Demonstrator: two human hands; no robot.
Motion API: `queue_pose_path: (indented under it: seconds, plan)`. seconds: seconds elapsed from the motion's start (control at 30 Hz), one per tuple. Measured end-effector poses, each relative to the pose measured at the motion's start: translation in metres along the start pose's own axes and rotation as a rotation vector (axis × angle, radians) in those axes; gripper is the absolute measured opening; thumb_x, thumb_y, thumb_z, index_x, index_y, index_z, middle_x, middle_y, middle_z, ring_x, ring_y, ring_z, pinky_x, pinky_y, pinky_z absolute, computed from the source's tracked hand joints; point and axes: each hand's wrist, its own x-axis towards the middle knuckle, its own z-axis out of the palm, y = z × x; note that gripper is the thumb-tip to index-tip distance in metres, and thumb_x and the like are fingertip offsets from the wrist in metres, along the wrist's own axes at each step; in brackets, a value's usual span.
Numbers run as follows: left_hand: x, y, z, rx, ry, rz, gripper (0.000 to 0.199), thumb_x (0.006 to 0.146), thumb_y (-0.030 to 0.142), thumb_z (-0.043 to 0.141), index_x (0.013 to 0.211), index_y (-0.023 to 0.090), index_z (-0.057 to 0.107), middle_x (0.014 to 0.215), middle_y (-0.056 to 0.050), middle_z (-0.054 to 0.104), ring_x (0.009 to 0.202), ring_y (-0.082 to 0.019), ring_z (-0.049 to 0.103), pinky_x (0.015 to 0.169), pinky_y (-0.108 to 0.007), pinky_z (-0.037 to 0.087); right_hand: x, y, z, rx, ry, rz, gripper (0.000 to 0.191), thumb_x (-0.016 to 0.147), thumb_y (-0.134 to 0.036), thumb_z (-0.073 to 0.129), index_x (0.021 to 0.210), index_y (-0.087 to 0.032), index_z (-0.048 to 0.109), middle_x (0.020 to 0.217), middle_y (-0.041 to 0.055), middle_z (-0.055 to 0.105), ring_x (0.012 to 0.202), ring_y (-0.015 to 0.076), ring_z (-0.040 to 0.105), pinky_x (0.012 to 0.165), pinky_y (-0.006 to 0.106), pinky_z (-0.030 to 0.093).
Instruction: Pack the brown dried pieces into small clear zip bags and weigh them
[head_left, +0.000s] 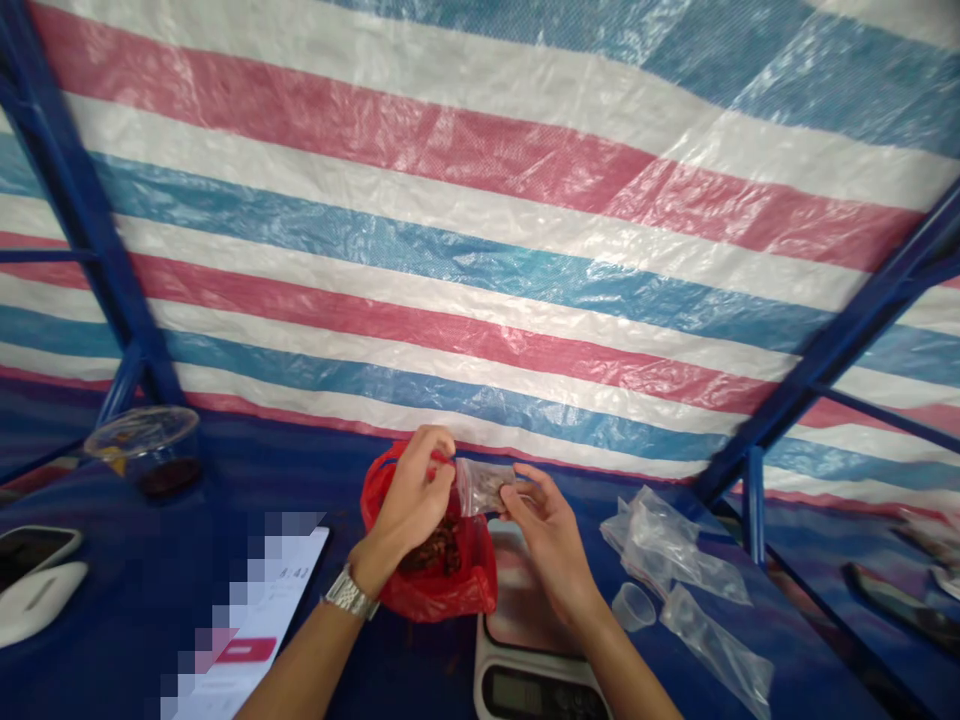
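Note:
Between my two hands is a small clear zip bag [484,487] with some brownish bits inside. My left hand [420,490], with a metal watch [351,594] at the wrist, pinches the bag's left end. At its right end, the fingers of my right hand [544,530] grip the filled part. Below my left hand stands a red plastic bag [442,600], its mouth spread, holding dark brown dried pieces [431,553]. A digital kitchen scale [525,590] lies under my right hand and forearm, its display [517,692] facing me.
Several empty clear bags [667,535] and a small plastic cup [634,607] lie right of the scale. On the left are a tablet [281,590], a phone [37,550], a white case [41,603] and a clear bowl [150,450] with dark liquid. Blue frame bars [780,410] and striped sheeting [480,250] stand behind.

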Motion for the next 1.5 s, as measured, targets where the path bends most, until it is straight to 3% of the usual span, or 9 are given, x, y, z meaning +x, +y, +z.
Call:
queue_pose_path:
  seconds: [0.07, 0.2, 0.33, 0.5, 0.67, 0.87, 1.07, 1.3, 1.5]
  plan:
    - [0.0, 0.005, -0.012, 0.141, -0.038, 0.113, 0.034, 0.074, 0.005, 0.045, 0.1, 0.024, 0.056, 0.11, -0.004, 0.059, 0.109, -0.02, 0.058, 0.099, -0.035, 0.048, 0.004, 0.004, 0.003, -0.07, 0.008, -0.063, 0.053, 0.08, -0.048, 0.083, 0.123, -0.026, 0.062, 0.101, 0.0047, 0.075, 0.089, 0.0239, 0.073, 0.081, 0.039, 0.059]
    - [-0.006, 0.009, -0.019, 0.355, -0.319, 0.184, 0.06, 0.074, 0.01, 0.062, 0.131, 0.028, 0.053, 0.135, -0.007, 0.055, 0.131, -0.028, 0.052, 0.115, -0.047, 0.042, 0.025, 0.004, 0.015, -0.17, -0.039, -0.14, 0.046, 0.081, -0.041, 0.081, 0.118, -0.023, 0.061, 0.093, 0.0034, 0.073, 0.084, 0.0229, 0.072, 0.08, 0.038, 0.058]
    - [-0.01, -0.005, -0.016, 0.453, -0.357, 0.142, 0.055, 0.08, 0.016, 0.067, 0.133, 0.025, 0.051, 0.128, -0.011, 0.061, 0.125, -0.032, 0.057, 0.107, -0.047, 0.047, 0.049, -0.016, 0.027, -0.301, -0.298, -0.191, 0.036, 0.077, -0.032, 0.079, 0.108, -0.021, 0.067, 0.092, 0.0012, 0.071, 0.082, 0.0193, 0.069, 0.076, 0.032, 0.056]
    - [-0.005, -0.018, -0.024, 0.445, -0.418, -0.068, 0.051, 0.079, 0.031, 0.076, 0.125, 0.024, 0.056, 0.115, -0.008, 0.062, 0.106, -0.029, 0.064, 0.092, -0.039, 0.052, 0.058, -0.049, 0.032, -0.439, -0.573, -0.181, 0.027, 0.085, -0.03, 0.072, 0.108, -0.019, 0.074, 0.09, 0.0023, 0.073, 0.078, 0.0168, 0.067, 0.074, 0.03, 0.053]
    - [0.0, -0.017, -0.028, 0.432, -0.42, -0.105, 0.028, 0.083, 0.035, 0.073, 0.106, 0.023, 0.063, 0.104, -0.004, 0.061, 0.1, -0.026, 0.062, 0.089, -0.037, 0.05, 0.051, -0.063, 0.033, -0.437, -0.556, -0.184, 0.027, 0.085, -0.029, 0.072, 0.11, -0.02, 0.074, 0.094, 0.0036, 0.075, 0.08, 0.018, 0.069, 0.075, 0.03, 0.053]
    - [0.001, -0.013, -0.031, 0.365, -0.41, -0.124, 0.043, 0.08, 0.036, 0.08, 0.12, 0.028, 0.066, 0.113, -0.003, 0.061, 0.105, -0.024, 0.063, 0.097, -0.037, 0.05, 0.049, -0.075, 0.026, -0.482, -0.48, -0.206, 0.02, 0.089, -0.03, 0.068, 0.105, -0.021, 0.075, 0.082, 0.0018, 0.075, 0.074, 0.0182, 0.069, 0.067, 0.028, 0.05]
    - [0.003, -0.011, -0.033, 0.348, -0.404, -0.048, 0.047, 0.08, 0.035, 0.083, 0.123, 0.027, 0.067, 0.122, -0.005, 0.068, 0.119, -0.027, 0.06, 0.106, -0.039, 0.046, 0.051, -0.08, 0.025, -0.491, -0.514, -0.23, 0.02, 0.091, -0.032, 0.067, 0.104, -0.021, 0.077, 0.095, 0.0049, 0.08, 0.084, 0.0208, 0.072, 0.074, 0.031, 0.052]
    - [0.005, -0.006, -0.033, 0.257, -0.408, -0.078, 0.033, 0.083, 0.03, 0.079, 0.115, 0.025, 0.07, 0.113, -0.002, 0.076, 0.101, -0.024, 0.071, 0.093, -0.035, 0.052, 0.053, -0.079, 0.024, -0.529, -0.497, -0.247, 0.02, 0.091, -0.031, 0.065, 0.1, -0.02, 0.078, 0.098, 0.0058, 0.081, 0.087, 0.0217, 0.074, 0.079, 0.031, 0.053]
    - [0.002, -0.005, -0.026, 0.267, -0.34, -0.058, 0.053, 0.084, 0.038, 0.078, 0.133, 0.028, 0.062, 0.135, -0.004, 0.07, 0.124, -0.026, 0.065, 0.11, -0.039, 0.048, 0.069, -0.09, -0.012, -0.769, -0.54, -0.202, 0.019, 0.09, -0.026, 0.061, 0.09, -0.019, 0.079, 0.088, 0.0038, 0.08, 0.079, 0.0195, 0.072, 0.071, 0.028, 0.051]
